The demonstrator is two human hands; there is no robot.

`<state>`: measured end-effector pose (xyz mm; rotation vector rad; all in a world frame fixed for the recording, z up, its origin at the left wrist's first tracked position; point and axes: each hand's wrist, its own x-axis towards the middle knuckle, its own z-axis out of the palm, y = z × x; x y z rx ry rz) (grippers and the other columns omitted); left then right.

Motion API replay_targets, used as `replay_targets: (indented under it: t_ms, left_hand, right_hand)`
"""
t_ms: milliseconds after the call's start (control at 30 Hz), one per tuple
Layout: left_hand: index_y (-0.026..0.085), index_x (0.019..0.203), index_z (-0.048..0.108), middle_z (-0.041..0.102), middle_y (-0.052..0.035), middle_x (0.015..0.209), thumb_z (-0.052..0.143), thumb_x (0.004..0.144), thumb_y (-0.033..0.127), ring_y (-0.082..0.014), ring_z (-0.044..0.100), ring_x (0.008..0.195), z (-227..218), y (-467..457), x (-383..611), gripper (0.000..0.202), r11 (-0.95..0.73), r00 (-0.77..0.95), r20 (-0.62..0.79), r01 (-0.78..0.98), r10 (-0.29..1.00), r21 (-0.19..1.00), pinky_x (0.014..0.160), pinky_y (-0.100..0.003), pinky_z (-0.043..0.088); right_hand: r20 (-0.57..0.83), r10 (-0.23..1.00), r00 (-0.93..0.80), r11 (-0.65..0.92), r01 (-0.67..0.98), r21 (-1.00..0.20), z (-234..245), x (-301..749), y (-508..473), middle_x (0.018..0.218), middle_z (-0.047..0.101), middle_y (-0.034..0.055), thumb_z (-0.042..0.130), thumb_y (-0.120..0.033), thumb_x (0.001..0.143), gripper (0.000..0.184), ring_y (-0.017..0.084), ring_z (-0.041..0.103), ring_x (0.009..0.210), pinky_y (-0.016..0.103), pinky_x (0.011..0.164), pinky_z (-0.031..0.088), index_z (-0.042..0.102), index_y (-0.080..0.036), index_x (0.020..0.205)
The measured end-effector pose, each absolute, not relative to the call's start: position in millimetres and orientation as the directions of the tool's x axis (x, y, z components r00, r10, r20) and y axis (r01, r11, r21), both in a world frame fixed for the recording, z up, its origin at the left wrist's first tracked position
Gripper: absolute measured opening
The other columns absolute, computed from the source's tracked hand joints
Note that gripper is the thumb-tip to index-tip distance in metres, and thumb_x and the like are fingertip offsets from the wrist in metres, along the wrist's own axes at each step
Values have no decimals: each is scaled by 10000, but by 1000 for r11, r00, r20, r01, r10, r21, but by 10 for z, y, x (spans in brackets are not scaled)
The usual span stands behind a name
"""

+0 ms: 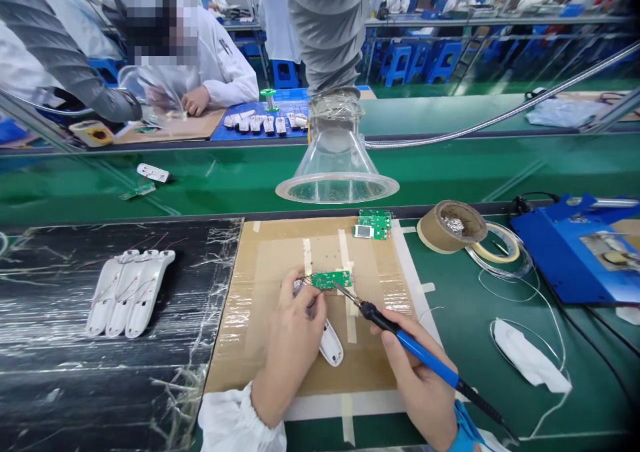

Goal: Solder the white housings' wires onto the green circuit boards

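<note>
My right hand (425, 385) grips a blue-and-black soldering iron (420, 351). The iron's metal tip meets the right part of a small green circuit board (327, 279) lying on the cardboard. My left hand (295, 332) is closed over the upper end of a white plastic casing (331, 345), its fingertips close to the board's left end. Thin wires run between casing and board there; the fingers partly hide them. Whether a wire is pinched too, I cannot make out.
A fume hood (337, 189) hangs above the cardboard mat (260, 292). More green boards (373, 225) lie at its back edge. White casings (127, 295) with wires rest at left. A tape roll (445, 229), solder wire (520, 265) and blue device (575, 252) stand right. A co-worker sits opposite.
</note>
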<state>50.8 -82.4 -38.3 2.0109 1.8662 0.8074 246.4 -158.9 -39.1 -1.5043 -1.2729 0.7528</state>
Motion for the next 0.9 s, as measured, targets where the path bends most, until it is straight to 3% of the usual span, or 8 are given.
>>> replay_targets:
  t_ms: [733,900]
  left_hand:
    - [206,944,749,644,-110,1431,607,1005,142,-213,770,890,-362,-831,487,168,-143,51,170,792,984,593,592,-274,628]
    - [220,948,757,654,-91,1415,632,989,121,-212,761,843,-357,-824,498,165,-154,55,192,818,980,554,643,-314,640]
  right_hand:
    - [87,965,245,1,333,-943,-466,2480,-1601,1143,838,45,699,-373,1054,226,258,822,1044,320,872,712,785,-325,1258]
    - [118,963,243,26,352,-936,-451,2481,-1597,1131,841,41,702,-363,1050,216,254,825,1032,311,868,711,787,-330,1247]
